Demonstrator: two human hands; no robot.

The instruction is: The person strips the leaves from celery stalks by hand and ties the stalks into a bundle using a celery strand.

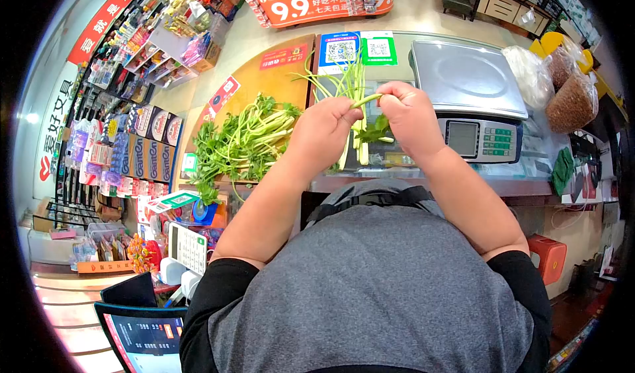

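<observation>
Between my two hands a green celery stalk (367, 100) is stretched, pinched at both ends. My left hand (331, 120) is closed on its left end, and my right hand (405, 112) grips the other end. Celery leaves (375, 131) hang just below, between the hands. Behind and under them, several pale stripped stalks (358, 82) lie on the glass counter. To the left of my left hand spreads a heap of leafy celery (248, 138) on the wooden counter part.
A digital scale (466, 82) stands right of my right hand. Plastic bags (570, 102) with brown contents lie beyond it. QR code cards (339, 50) sit at the counter's far side. A card reader (188, 247) and a monitor (142, 333) are at lower left.
</observation>
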